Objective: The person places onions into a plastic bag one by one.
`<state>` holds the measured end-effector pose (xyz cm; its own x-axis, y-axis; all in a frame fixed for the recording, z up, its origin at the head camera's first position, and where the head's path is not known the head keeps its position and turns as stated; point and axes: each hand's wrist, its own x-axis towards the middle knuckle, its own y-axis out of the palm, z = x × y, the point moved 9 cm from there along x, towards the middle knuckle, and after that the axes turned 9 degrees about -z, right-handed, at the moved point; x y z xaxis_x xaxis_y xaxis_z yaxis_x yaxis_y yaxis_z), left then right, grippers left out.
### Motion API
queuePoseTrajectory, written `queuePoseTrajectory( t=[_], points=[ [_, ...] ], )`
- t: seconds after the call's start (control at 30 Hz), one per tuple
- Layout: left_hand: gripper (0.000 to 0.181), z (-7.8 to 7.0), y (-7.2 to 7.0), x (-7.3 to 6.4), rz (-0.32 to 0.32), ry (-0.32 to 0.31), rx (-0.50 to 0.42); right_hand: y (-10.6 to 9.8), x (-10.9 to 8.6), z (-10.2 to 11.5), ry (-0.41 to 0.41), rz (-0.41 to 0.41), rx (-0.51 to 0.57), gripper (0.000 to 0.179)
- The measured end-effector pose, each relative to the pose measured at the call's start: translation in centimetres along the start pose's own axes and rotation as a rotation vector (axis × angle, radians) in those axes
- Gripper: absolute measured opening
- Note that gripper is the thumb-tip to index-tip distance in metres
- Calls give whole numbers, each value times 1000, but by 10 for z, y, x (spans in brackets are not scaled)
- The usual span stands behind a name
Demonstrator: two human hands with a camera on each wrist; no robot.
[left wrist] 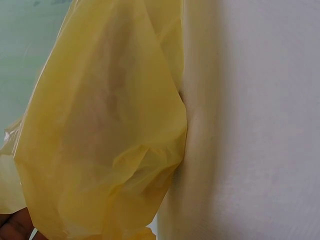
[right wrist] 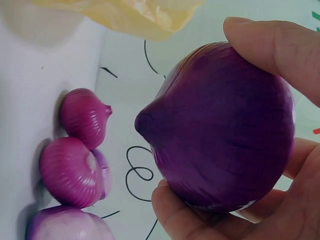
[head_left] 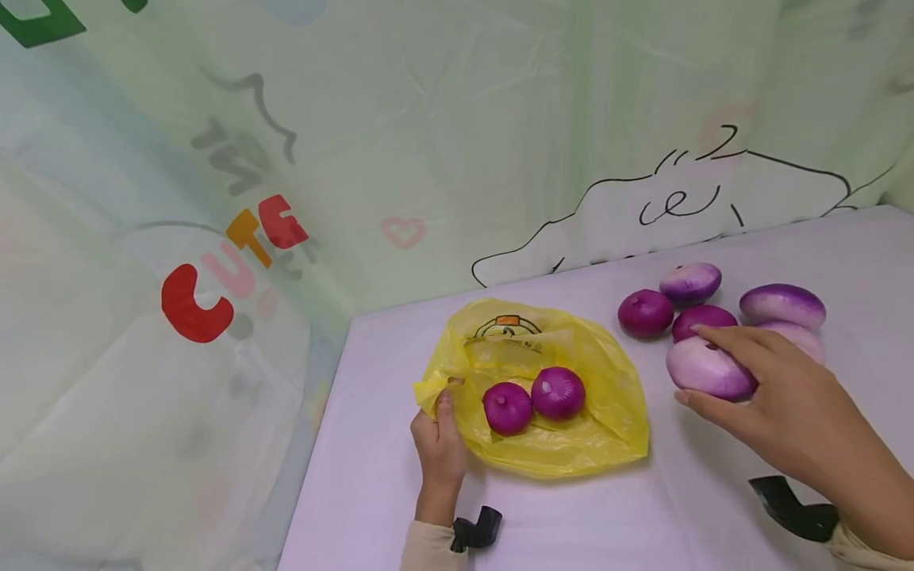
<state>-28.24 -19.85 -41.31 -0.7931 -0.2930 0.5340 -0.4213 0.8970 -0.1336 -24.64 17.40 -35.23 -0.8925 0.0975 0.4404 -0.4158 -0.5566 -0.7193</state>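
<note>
A yellow plastic bag lies spread with its mouth open on the table. Inside it sit two small magenta onions, side by side. My left hand pinches the bag's left edge; the left wrist view is mostly filled by yellow film. To the right of the bag, my right hand grips a large purple-and-white onion between thumb and fingers. In the right wrist view this onion shows a dark purple side and a pointed tip, held above the table.
Behind the right hand several more onions are grouped: a magenta one, a purple-white one and a flatter purple-white one. The white tabletop meets a printed curtain at its back and left edges.
</note>
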Motion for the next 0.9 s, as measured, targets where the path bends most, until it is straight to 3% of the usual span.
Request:
queuePoseTrajectory(
  t=[0.53, 0.9],
  points=[
    [32, -1, -1, 1, -6, 24, 0, -2, 9, 19, -22, -19, 50, 87],
    [31, -1, -2, 1, -9, 34, 7, 1, 15, 29, -25, 10, 5, 89]
  ],
)
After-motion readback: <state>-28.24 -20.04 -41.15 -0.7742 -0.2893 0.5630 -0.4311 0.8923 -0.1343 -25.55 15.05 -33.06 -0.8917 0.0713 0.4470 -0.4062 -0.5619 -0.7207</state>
